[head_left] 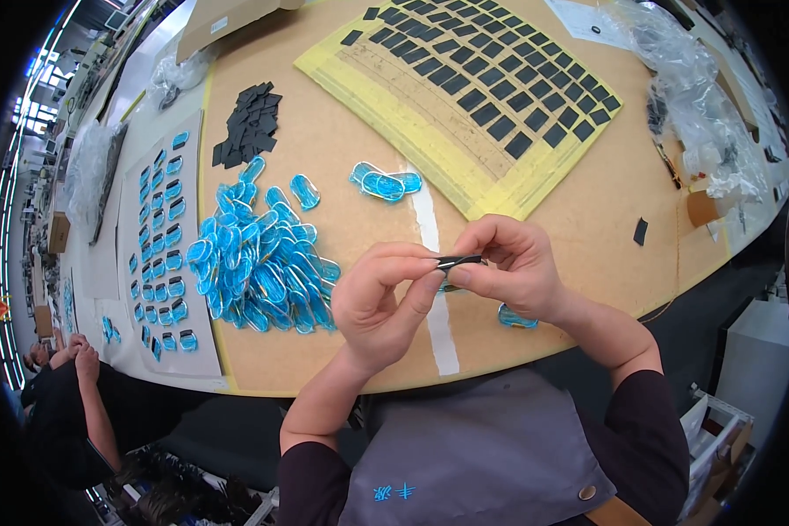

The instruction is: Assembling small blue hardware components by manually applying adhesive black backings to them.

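Observation:
My left hand (379, 302) and my right hand (510, 265) meet above the table's near edge. Together they pinch a small thin black strip (458, 260) between thumbs and fingertips. A blue oval piece shows faintly behind the strip, mostly hidden by my fingers. Left of my hands lies a big heap of clear blue oval pieces (259, 260). A few more blue pieces (384, 183) sit beyond my hands, and one blue piece (515, 319) lies under my right wrist.
A yellow sheet (386, 83) holding rows of black pads lies at the back. Loose black pads (247, 123) are piled at back left. A grey board (131, 289) carries rows of blue pieces. Plastic bags (693, 96) lie at right. Another person's hands (74, 355) rest at lower left.

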`<state>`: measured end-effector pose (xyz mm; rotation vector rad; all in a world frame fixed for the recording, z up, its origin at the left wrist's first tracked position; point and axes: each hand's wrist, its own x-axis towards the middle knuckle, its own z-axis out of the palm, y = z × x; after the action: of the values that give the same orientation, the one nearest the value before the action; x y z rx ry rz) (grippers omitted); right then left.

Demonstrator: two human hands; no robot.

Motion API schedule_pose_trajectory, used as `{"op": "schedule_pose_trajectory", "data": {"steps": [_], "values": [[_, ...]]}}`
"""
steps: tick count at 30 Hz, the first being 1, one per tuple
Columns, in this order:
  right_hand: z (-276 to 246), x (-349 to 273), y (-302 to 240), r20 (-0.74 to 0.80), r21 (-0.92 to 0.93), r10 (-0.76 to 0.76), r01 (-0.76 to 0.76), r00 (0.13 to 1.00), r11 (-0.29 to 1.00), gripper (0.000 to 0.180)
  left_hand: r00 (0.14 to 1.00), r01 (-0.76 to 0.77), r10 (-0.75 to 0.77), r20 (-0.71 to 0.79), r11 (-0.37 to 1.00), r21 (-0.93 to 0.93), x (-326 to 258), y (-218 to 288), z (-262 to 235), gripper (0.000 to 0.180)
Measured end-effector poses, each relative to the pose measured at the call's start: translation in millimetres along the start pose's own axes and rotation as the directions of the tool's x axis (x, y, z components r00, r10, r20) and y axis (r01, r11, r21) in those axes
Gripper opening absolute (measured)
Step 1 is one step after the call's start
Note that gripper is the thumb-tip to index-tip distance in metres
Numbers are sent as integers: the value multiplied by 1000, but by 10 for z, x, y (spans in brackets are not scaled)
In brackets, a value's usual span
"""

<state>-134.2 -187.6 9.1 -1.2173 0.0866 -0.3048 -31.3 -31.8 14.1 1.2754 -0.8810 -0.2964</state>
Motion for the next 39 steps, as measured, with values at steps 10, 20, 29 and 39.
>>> {"op": "schedule_pose_trajectory", "data": {"steps": [10, 20, 29, 39], "values": [[35, -22, -22, -6, 71, 52, -52, 999, 996, 15, 999, -4, 2, -50, 1000, -27, -49, -22, 55, 17], [48, -39, 0, -9, 82, 9, -8, 1000, 997, 13, 998, -37, 36, -57, 999, -26, -69, -54, 75, 20], [33, -34, -4, 3, 41, -61, 61, 998, 997, 12, 995, -99, 100, -22, 994, 34, -88, -87, 62, 24], [-3, -36, 19, 5, 14, -68, 68, 998, 998, 12, 989, 106, -129, -79, 964, -244, -2, -12, 119, 27]]}}
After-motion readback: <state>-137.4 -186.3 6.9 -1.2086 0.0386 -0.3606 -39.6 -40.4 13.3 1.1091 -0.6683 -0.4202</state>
